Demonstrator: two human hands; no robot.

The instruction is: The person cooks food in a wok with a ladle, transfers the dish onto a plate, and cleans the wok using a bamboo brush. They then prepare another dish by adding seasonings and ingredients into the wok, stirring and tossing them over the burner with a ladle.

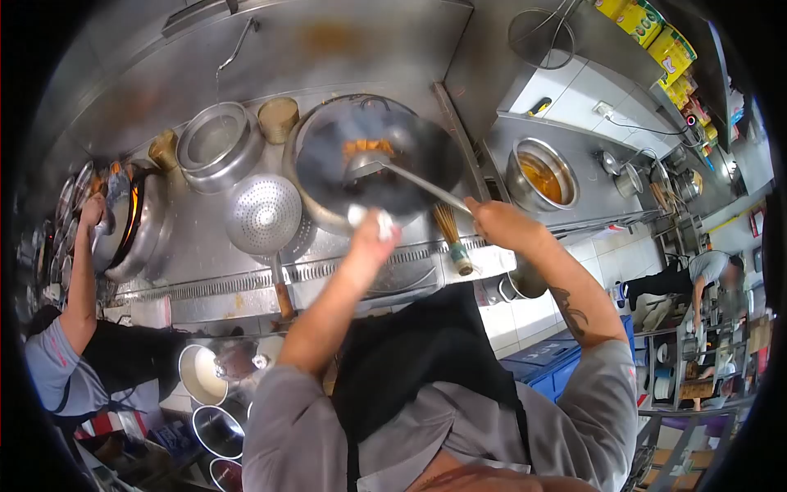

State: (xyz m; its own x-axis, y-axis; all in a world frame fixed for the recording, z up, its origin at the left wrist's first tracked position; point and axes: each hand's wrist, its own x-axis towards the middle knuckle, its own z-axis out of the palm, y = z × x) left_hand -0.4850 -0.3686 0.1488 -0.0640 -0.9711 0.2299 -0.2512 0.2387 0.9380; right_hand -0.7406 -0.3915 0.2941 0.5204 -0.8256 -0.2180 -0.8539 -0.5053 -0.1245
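A large dark wok [426, 156] sits on the stove, with orange-brown food pieces [369, 148] in it and steam above. My right hand [506, 224] is closed around the long handle of a metal ladle [366, 165], whose bowl is over the wok beside the food. At the wok's near rim, my left hand [375, 234] is closed on a white cloth [361, 216]. A perforated strainer [264, 215] with a wooden handle lies left of the wok, and a bamboo brush [449, 234] lies to its right.
A metal pot of orange liquid [544, 174] stands on the right counter. Metal basins [215, 143] and a can [279, 120] are behind the strainer. At left, a co-worker's hand [94, 211] is near another wok with flames. Another person [711, 269] is at far right.
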